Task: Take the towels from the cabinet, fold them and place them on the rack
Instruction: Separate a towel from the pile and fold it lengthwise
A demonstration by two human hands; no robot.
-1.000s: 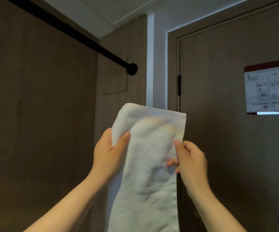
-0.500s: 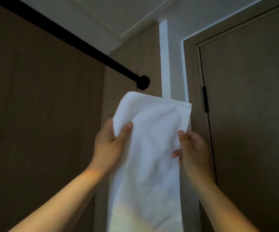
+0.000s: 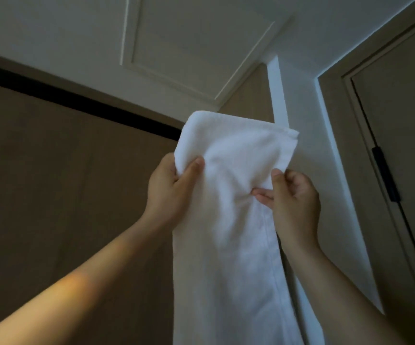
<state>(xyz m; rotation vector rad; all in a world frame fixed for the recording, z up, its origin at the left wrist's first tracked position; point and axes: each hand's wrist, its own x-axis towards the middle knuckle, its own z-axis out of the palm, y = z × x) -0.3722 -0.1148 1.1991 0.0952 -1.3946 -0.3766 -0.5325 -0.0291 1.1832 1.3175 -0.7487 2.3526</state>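
So we've got the white towel held up high, folded into a long strip that hangs straight down out of frame. Our left hand pinches its left edge, thumb on the front. Our right hand grips the right edge with curled fingers, so the hands are apart, one on each side. The black rod runs in behind the towel's top fold, and honestly we can't tell if the towel's draped over it. There's a brown door off to the right.

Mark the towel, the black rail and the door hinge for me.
towel [image 3: 226, 257], head view, on its hanging front face.
black rail [image 3: 76, 102], head view, on the bar left of the towel.
door hinge [image 3: 385, 174], head view, on its dark barrel.
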